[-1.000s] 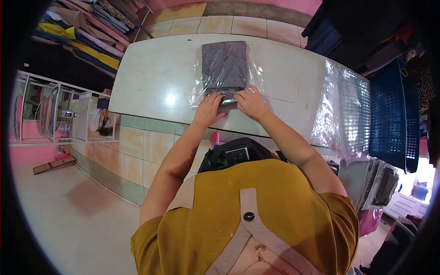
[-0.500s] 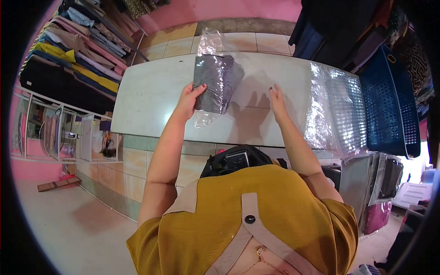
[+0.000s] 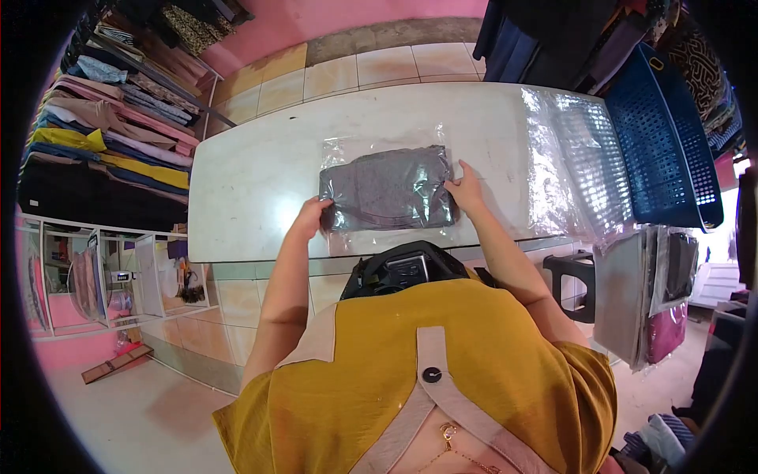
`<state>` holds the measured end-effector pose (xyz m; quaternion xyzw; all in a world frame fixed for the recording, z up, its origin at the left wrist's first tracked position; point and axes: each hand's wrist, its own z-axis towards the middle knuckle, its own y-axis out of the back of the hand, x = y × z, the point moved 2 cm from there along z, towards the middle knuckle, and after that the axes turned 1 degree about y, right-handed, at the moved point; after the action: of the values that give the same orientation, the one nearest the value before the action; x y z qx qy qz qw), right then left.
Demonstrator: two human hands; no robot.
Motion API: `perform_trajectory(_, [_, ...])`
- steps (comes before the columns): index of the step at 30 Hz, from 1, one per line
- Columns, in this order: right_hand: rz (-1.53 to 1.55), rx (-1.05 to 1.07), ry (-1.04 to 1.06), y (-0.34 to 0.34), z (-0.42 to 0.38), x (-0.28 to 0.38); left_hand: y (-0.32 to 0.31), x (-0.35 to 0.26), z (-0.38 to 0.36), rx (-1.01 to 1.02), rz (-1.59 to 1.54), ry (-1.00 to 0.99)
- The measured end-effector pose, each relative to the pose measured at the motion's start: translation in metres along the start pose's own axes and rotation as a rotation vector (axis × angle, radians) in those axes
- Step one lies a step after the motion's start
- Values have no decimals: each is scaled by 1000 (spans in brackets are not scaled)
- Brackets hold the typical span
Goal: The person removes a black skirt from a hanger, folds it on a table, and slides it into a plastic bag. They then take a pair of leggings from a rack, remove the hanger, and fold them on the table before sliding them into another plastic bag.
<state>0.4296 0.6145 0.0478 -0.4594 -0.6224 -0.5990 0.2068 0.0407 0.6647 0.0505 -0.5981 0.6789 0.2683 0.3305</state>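
A folded grey garment in a clear plastic bag [image 3: 387,189] lies broadside on the white table [image 3: 253,174], close to its front edge. The clear film sticks out beyond the cloth at the top and bottom. My left hand [image 3: 313,216] pinches the bag's left edge between thumb and fingers. At the opposite edge, my right hand [image 3: 467,190] grips the side with its thumb on top, while the forefinger points away from the bag. Some fingertips of both hands are hidden beneath the bag.
Clear plastic bags [image 3: 568,158] are spread at the table's right end, beside a blue perforated basket [image 3: 663,142]. Clothes hang on a rack [image 3: 118,134] at left and more dark clothes [image 3: 545,47] at the back right. A dark stool [image 3: 572,284] stands below.
The bagged garment has turned from upright to broadside and come nearer, lying flat. My right hand, free before, now holds its right edge; my left hand has moved down and slightly left.
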Motion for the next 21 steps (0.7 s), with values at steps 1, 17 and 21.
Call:
perform_trajectory(1, [30,32,-95,6,-8,18,-4,-2,-4,-29,-23,8])
perform_trajectory(17, [-750,-199,474,-38,-40,56,-38,-18,-7,-242,482,-144])
perform_trajectory(21, [-738,-186,454,-39,-40,56,-52,-33,-30,-520,1136,-365])
